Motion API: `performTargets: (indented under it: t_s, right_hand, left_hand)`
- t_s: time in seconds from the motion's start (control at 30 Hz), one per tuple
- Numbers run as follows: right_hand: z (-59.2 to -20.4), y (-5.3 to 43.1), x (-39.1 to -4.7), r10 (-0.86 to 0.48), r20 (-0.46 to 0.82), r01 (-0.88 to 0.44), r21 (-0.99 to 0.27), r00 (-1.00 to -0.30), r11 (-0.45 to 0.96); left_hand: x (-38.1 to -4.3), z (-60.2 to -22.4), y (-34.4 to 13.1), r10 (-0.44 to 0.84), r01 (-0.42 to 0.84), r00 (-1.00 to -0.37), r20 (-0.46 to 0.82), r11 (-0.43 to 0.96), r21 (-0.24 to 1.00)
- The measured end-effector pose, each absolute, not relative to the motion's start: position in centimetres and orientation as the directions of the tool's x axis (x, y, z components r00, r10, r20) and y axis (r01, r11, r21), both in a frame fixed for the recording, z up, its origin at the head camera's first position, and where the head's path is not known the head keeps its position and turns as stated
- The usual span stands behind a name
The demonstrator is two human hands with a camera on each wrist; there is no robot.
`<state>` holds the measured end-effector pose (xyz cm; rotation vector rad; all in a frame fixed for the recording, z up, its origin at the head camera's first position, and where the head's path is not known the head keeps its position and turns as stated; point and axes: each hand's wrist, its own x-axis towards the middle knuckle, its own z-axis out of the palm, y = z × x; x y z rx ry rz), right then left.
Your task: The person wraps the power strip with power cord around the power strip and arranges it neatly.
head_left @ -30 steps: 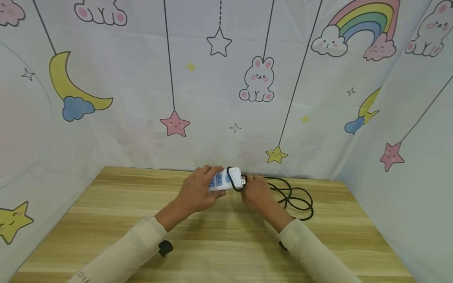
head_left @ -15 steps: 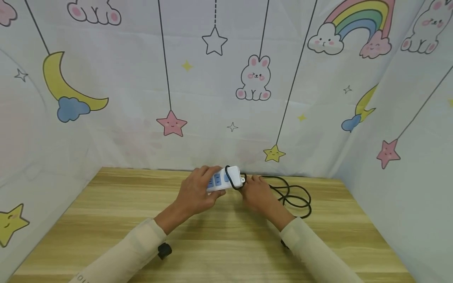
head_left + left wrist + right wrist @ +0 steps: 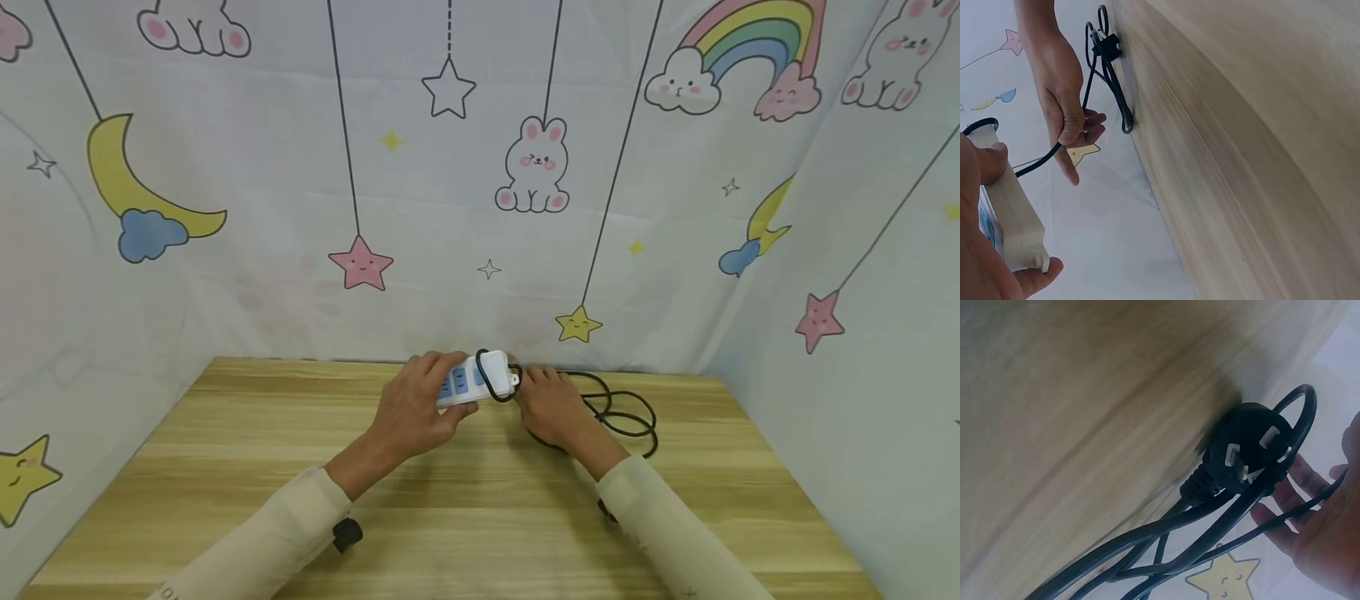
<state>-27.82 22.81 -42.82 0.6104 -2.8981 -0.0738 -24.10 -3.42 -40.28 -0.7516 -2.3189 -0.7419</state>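
A white power strip [image 3: 497, 364] with blue sockets is held above the table by my left hand [image 3: 414, 410], thumb below and fingers over the top. Its black power cord [image 3: 1038, 164] loops once around the strip's right end. Close by on the right, my right hand [image 3: 553, 408] pinches the cord between thumb and fingers, as the left wrist view shows. From there the cord runs to loose coils behind the right hand. The black plug [image 3: 1250, 447], its metal prongs showing, lies among those coils in the right wrist view.
The wood-grain table [image 3: 465, 533] reaches back to a white cloth backdrop [image 3: 450, 192] printed with stars, rabbits and moons. Cloth sides stand at left and right. Black wrist camera mounts [image 3: 347, 534] hang below the sleeves.
My right hand has shifted slightly right, away from the strip, and a stretch of cord now shows beneath it. The left hand keeps its hold on the strip. The head view has turned slightly right.
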Motion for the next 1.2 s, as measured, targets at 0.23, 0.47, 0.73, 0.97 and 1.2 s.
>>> performTargets:
  t_s: [0.23, 0.47, 0.73, 0.97, 1.2]
  right_hand:
    - [-43.6, 22.2, -27.9, -0.442, 0.2, -0.428, 0.111, -0.874, 0.897]
    - [-43.8, 20.5, -26.9, -0.477, 0.16, -0.454, 0.164, -0.864, 0.876]
    - [-42.9, 19.5, -25.7, -0.602, 0.165, -0.552, 0.267, -0.782, 0.79]
    - [-41.5, 19.7, -25.0, -0.716, 0.176, -0.631, 0.365, -0.676, 0.685]
    - [-40.5, 20.2, -25.0, -0.77, 0.206, -0.671, 0.39, -0.603, 0.63]
  left_hand:
    - [-24.4, -40.2, -3.3, 0.308, 0.613, -0.705, 0.639, 0.717, 0.332]
    - [-25.3, -40.5, -3.6, 0.287, 0.549, -0.765, 0.577, 0.76, 0.349]
    - [-26.2, -41.4, -4.6, 0.241, 0.49, -0.786, 0.57, 0.804, 0.336]
    - [-26.3, -41.3, -4.9, 0.252, 0.466, -0.806, 0.535, 0.827, 0.314]
    - [-26.2, -41.4, -4.8, 0.273, 0.459, -0.813, 0.514, 0.844, 0.278]
